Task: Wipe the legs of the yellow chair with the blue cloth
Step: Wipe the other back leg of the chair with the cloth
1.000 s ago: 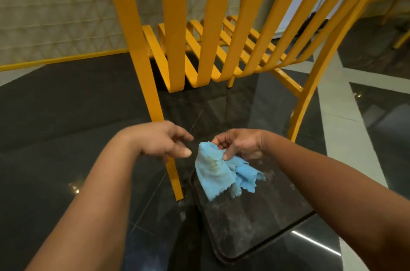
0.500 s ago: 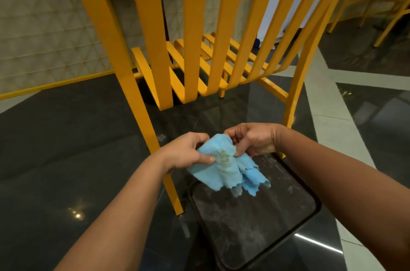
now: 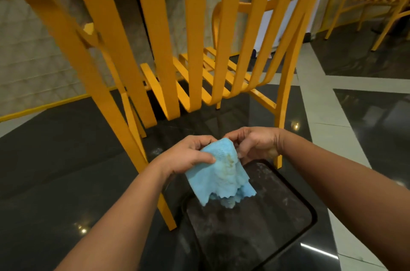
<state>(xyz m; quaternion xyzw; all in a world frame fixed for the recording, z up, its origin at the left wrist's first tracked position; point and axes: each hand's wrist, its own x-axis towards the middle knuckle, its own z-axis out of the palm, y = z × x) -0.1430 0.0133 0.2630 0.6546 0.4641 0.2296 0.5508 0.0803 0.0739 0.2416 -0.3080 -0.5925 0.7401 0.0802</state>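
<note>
A yellow slatted chair stands right in front of me, seen from behind. Its rear left leg runs down to the floor beside my left wrist, and its rear right leg ends behind my right hand. The blue cloth, stained brown in the middle, hangs between both hands. My left hand pinches its upper left edge and my right hand pinches its upper right edge. The cloth touches neither leg.
A dark, dusty, rounded-square surface lies low under the cloth. The floor is glossy black tile with pale grey bands. More yellow chairs stand at the far right. A pale tiled wall is on the left.
My left hand has come over and taken hold of the cloth, which was only in my right hand. Both hands now spread it a little wider. The view has tilted up toward the chair.
</note>
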